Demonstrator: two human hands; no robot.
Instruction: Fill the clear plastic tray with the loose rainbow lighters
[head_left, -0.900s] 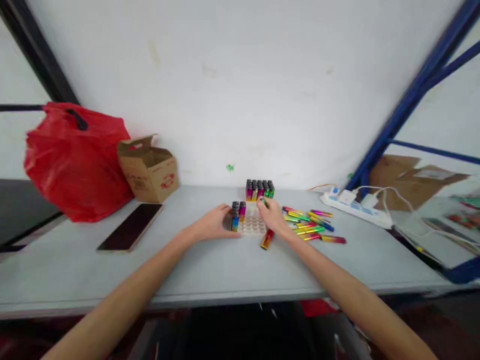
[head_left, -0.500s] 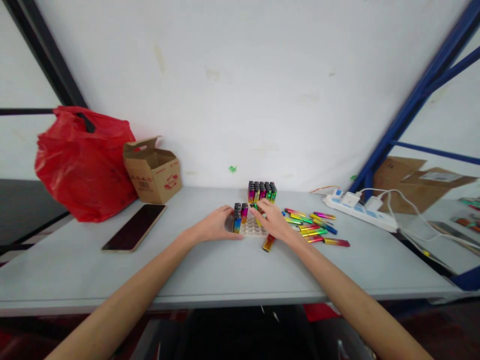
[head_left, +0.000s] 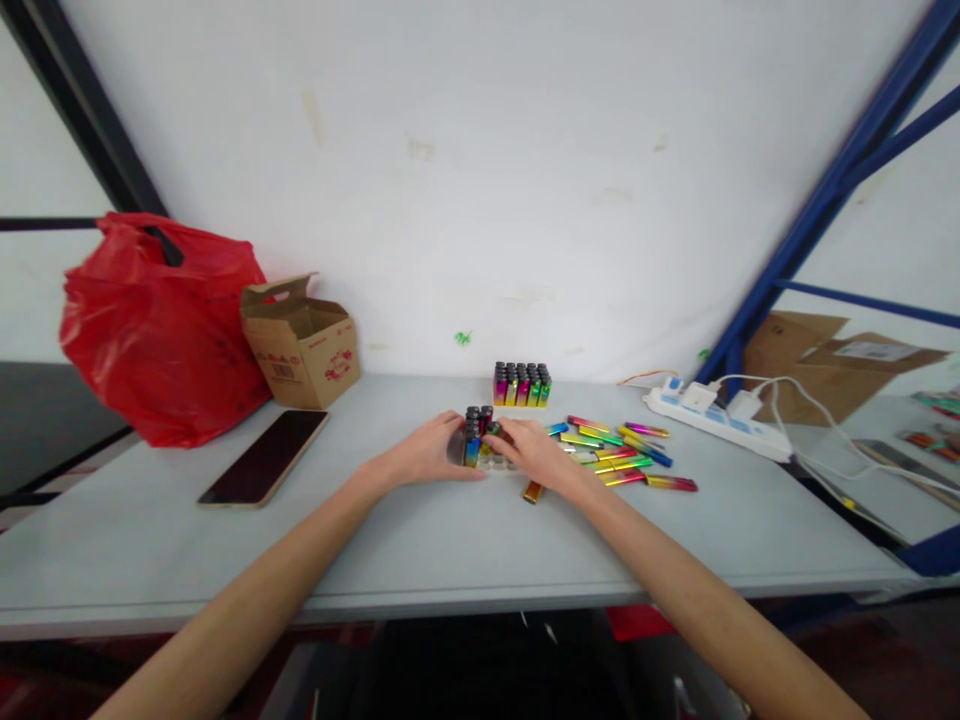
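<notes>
My left hand (head_left: 427, 452) curves around the left end of a pale tray (head_left: 496, 464) with round holes, thumb along its front edge. Several shiny lighters (head_left: 472, 448) with black tops stand upright at the tray's left side. Over the tray, my right hand (head_left: 536, 450) pinches a lighter (head_left: 493, 429), mostly hidden by the fingers, close to the standing ones. One gold lighter (head_left: 532, 492) lies just in front of the right hand. To the right is a loose pile of multicoloured lighters (head_left: 616, 462).
Behind the tray stands a packed block of upright lighters (head_left: 521, 385). A phone (head_left: 266, 458), an open carton (head_left: 304, 345) and a red plastic bag (head_left: 165, 330) are on the left. At the right lies a white power strip (head_left: 716, 422) with cables, near a blue metal frame (head_left: 802, 200).
My right hand has moved left over the tray with its lighter, toward the standing ones. The left hand stays at the tray's left end.
</notes>
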